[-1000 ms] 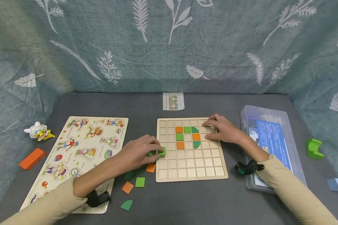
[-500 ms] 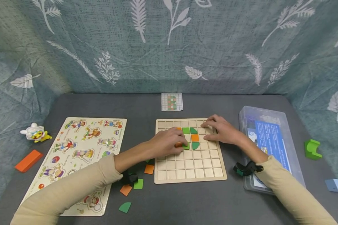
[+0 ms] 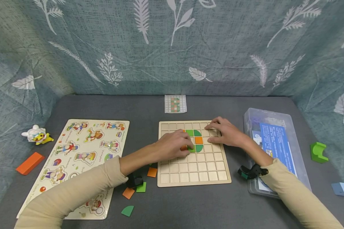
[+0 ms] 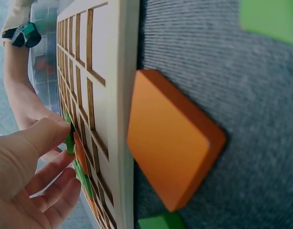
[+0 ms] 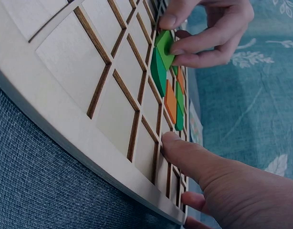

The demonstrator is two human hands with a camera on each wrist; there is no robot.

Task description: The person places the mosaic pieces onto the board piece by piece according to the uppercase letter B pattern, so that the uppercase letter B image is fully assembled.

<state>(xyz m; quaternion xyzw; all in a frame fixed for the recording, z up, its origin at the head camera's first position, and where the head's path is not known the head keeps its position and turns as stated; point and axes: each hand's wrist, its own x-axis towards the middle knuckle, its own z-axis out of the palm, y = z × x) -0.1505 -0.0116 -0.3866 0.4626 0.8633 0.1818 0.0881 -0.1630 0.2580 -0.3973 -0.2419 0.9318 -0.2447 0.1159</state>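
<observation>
The green square tile (image 5: 164,44) sits tilted over a cell near the middle of the wooden grid board (image 3: 193,178), pinched between the thumb and fingers (image 5: 196,42) of the left hand (image 3: 173,146). In the right wrist view its lower edge touches the board while its upper edge is lifted, just beside a green quarter-round piece (image 3: 199,148) and an orange tile (image 3: 198,140) already seated in cells. The right hand (image 3: 225,133) rests on the board's far right part, its fingers (image 3: 212,125) laid fairly straight and holding nothing. On the counter (image 3: 189,206) left of the board lie loose pieces: an orange square (image 4: 172,143), another orange one (image 3: 128,193), a green square (image 3: 141,187) and a green quarter-round (image 3: 127,210).
</observation>
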